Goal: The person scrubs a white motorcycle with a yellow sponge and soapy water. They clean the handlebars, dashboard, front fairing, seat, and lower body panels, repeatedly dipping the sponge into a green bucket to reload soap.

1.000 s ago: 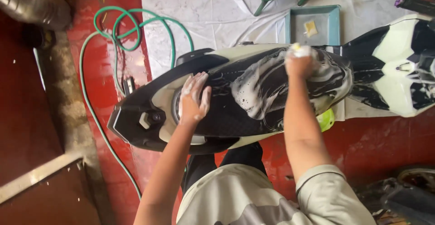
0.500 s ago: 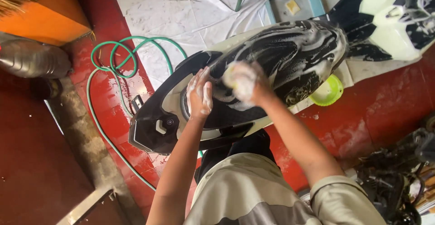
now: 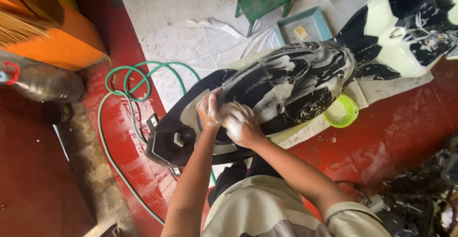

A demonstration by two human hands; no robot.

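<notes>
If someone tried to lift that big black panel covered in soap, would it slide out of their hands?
Probably slippery: the black panel is glossy and streaked with white foam. It looks rigid, holding its curved shape under the left hand and right hand. Likely light for its size, since it seems a thin moulded shell.

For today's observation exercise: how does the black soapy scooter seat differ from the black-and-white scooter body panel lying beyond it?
The black soapy scooter seat is all black; the black-and-white scooter body panel has large white areas. The seat carries thick foam; the panel shows thinner streaks. The left hand and right hand rest on the seat; the panel is untouched. Both are wet with suds.
</notes>
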